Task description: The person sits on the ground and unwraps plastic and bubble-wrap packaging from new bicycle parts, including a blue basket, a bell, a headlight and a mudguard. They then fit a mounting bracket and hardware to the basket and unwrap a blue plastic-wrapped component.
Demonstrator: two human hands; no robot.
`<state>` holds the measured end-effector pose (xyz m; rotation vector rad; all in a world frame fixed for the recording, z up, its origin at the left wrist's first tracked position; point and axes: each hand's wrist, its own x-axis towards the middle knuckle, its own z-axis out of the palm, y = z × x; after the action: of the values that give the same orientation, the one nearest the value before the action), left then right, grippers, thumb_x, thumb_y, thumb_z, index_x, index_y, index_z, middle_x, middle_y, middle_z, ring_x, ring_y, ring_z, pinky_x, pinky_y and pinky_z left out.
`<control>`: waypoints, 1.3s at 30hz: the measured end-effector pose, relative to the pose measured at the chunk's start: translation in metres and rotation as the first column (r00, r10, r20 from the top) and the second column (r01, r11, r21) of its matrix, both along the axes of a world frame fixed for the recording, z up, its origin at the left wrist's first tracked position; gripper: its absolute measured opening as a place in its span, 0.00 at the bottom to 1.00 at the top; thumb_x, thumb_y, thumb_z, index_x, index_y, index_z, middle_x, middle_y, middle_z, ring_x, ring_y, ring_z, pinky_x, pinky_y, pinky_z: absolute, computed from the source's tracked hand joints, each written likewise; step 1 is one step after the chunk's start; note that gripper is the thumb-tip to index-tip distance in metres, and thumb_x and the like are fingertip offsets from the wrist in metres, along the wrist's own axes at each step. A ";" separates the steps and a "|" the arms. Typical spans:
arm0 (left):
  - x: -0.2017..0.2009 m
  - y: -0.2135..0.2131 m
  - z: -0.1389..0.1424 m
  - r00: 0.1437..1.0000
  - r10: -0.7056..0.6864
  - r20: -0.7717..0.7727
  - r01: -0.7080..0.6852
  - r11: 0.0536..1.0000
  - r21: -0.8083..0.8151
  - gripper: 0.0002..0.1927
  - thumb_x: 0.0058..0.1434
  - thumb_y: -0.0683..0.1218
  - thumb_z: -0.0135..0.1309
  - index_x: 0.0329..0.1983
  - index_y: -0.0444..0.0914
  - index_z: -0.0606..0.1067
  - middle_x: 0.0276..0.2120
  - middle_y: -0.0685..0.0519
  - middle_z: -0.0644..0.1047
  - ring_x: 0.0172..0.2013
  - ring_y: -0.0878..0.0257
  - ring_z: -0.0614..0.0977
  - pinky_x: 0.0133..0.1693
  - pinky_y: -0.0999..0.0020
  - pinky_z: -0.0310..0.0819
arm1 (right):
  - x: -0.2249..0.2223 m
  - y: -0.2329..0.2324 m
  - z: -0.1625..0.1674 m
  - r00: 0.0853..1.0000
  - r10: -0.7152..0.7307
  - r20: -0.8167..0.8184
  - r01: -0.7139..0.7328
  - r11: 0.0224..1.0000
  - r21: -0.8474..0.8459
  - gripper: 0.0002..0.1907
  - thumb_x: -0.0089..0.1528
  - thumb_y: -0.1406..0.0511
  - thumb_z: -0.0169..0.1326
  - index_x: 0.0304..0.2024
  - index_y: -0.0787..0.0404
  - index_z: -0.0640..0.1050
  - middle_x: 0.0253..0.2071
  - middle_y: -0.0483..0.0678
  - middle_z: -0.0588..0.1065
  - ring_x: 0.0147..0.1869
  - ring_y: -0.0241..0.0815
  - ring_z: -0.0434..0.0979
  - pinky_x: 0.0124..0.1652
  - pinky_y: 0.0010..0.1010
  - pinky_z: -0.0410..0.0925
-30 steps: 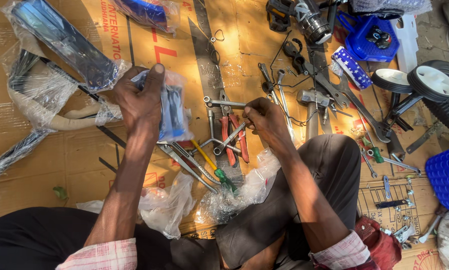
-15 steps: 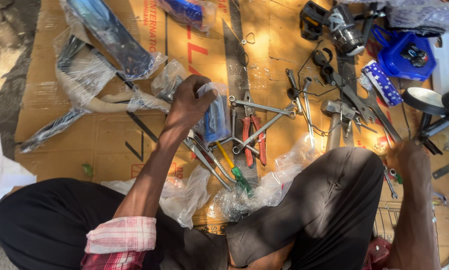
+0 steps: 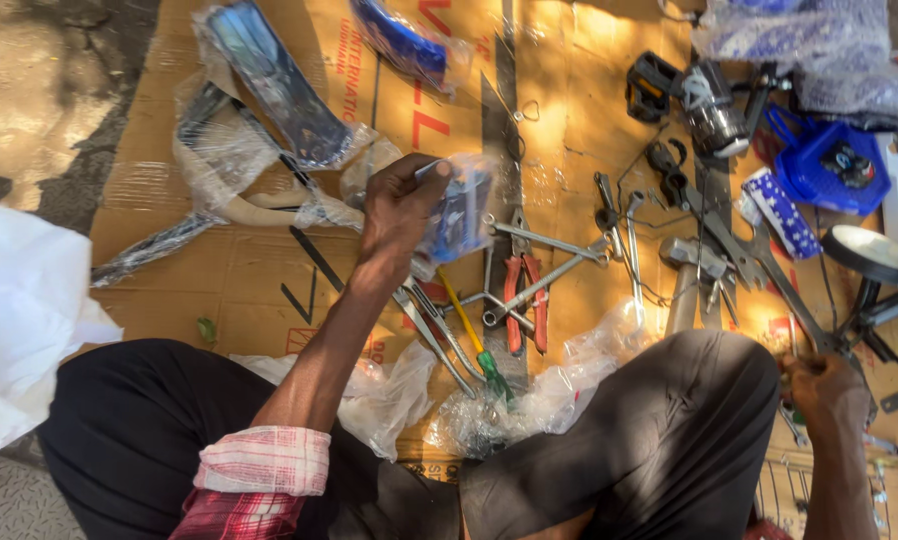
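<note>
The left hand [image 3: 394, 212] was raised mid-cardboard [image 3: 229, 280], fingers grasping a plastic packet [image 3: 456, 212]. The right hand [image 3: 819, 385] was clenched near the right edge; contents indiscernible.

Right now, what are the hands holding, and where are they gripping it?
The left hand grips a small clear plastic packet of blue parts by its left edge. The right hand is closed, but its contents cannot be told.

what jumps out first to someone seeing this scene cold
The left hand holds up a small clear plastic packet with blue contents at the middle, above red-handled pliers and a green-and-yellow screwdriver lying on the brown cardboard sheet. Far right, the right hand reaches down among metal spanners, below a blue plastic basket.
</note>
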<state>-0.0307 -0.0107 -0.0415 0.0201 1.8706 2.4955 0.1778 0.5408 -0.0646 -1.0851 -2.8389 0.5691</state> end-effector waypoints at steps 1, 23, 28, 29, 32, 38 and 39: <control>0.000 -0.001 0.003 0.999 -0.002 -0.033 0.006 0.994 0.112 0.12 0.64 0.48 0.60 0.43 0.34 0.80 0.34 0.56 0.83 0.35 0.69 0.82 0.43 0.71 0.78 | 0.000 0.002 -0.003 1.000 -0.016 -0.002 0.016 1.000 -0.008 0.18 0.67 0.61 0.62 0.50 0.70 0.80 0.40 0.59 0.82 0.35 0.50 0.84 0.37 0.36 0.72; 0.005 -0.005 0.038 0.886 0.058 -0.460 -0.287 0.847 -0.447 0.15 0.67 0.50 0.56 0.34 0.34 0.81 0.20 0.51 0.70 0.17 0.59 0.68 0.20 0.58 0.61 | -0.129 -0.393 0.156 0.701 0.701 -0.129 -0.694 0.713 0.106 0.13 0.67 0.63 0.55 0.52 0.46 0.83 0.34 0.47 0.83 0.20 0.42 0.77 0.22 0.39 0.67; 0.008 -0.006 0.035 0.813 -0.011 -0.583 -0.344 0.798 -0.495 0.13 0.69 0.47 0.57 0.35 0.33 0.81 0.22 0.49 0.72 0.22 0.59 0.72 0.26 0.59 0.66 | -0.137 -0.388 0.148 0.643 0.754 -0.134 -0.718 0.654 0.239 0.17 0.63 0.68 0.55 0.51 0.45 0.84 0.27 0.47 0.82 0.17 0.41 0.73 0.21 0.38 0.66; 0.008 -0.007 0.034 0.829 -0.015 -0.559 -0.324 0.801 -0.502 0.12 0.68 0.46 0.57 0.36 0.32 0.81 0.23 0.48 0.73 0.21 0.59 0.73 0.25 0.59 0.66 | -0.136 -0.387 0.142 0.613 0.778 -0.141 -0.717 0.622 0.314 0.19 0.61 0.70 0.54 0.50 0.45 0.85 0.27 0.46 0.81 0.18 0.40 0.74 0.20 0.37 0.66; 0.009 -0.007 0.031 0.846 -0.042 -0.532 -0.296 0.792 -0.533 0.09 0.66 0.43 0.56 0.38 0.31 0.81 0.25 0.46 0.74 0.21 0.60 0.75 0.24 0.59 0.67 | -0.134 -0.384 0.126 0.527 0.832 -0.174 -0.682 0.536 0.497 0.22 0.57 0.72 0.52 0.47 0.44 0.85 0.26 0.43 0.79 0.23 0.39 0.74 0.21 0.35 0.65; 0.007 -0.008 0.022 0.803 -0.027 -0.595 -0.369 0.762 -0.532 0.10 0.67 0.36 0.49 0.44 0.30 0.80 0.30 0.46 0.75 0.19 0.63 0.76 0.15 0.68 0.66 | -0.161 -0.380 0.099 0.728 0.660 -0.187 -0.597 0.744 0.301 0.24 0.61 0.71 0.50 0.55 0.43 0.84 0.21 0.44 0.76 0.20 0.43 0.73 0.21 0.37 0.63; 0.007 -0.008 0.021 0.763 -0.024 -0.646 -0.423 0.737 -0.527 0.10 0.65 0.37 0.50 0.43 0.31 0.81 0.29 0.46 0.75 0.19 0.62 0.75 0.15 0.69 0.66 | -0.166 -0.382 0.092 0.768 0.617 -0.174 -0.572 0.781 0.250 0.23 0.62 0.70 0.49 0.54 0.43 0.84 0.22 0.44 0.77 0.21 0.44 0.74 0.22 0.38 0.64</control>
<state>-0.0239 -0.0187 -0.0206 0.7416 3.0890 1.8901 0.0121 0.1588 0.0272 -0.0342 -2.8906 0.4094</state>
